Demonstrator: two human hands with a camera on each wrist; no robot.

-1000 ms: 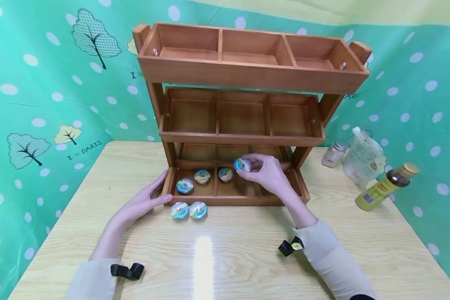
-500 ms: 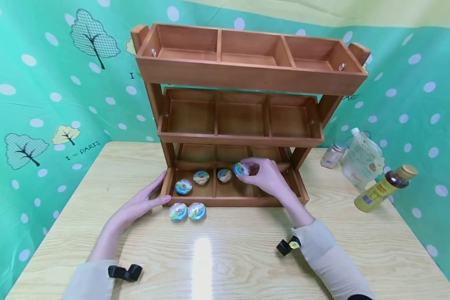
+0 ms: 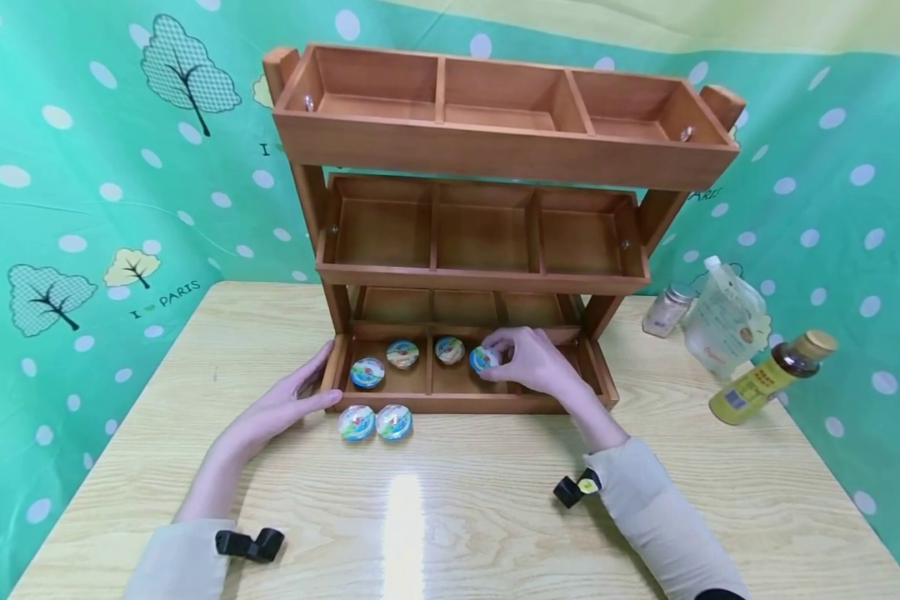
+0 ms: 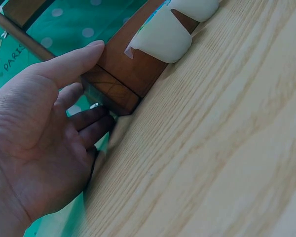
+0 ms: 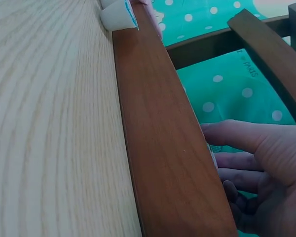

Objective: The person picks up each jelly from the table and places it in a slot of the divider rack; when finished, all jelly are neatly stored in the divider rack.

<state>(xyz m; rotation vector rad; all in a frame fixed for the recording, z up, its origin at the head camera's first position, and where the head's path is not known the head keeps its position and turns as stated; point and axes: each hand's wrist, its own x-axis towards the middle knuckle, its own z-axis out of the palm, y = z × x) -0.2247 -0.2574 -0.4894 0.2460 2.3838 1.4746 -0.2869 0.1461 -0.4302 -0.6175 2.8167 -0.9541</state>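
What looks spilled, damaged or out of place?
Nothing looks spilled or damaged. The only possible strays are two cups on the table in front of the rack, since three others sit inside its bottom tray.

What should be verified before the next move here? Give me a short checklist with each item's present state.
1. Hold: the person's right grip pinches the round, blue-lidded cup: ok.
2. Position: that cup is at the middle compartment of the bottom tier of the brown wooden three-tier rack: ok.
3. Cup resting on the compartment floor before release: cannot tell; the rack's front wall hides its base in the right wrist view.
4. Steadying contact: the left grip touches the rack's lower left end: ok.
5. All cups inside the rack: not ok; two round white cups with blue-patterned lids stand on the pale wood-grain table.
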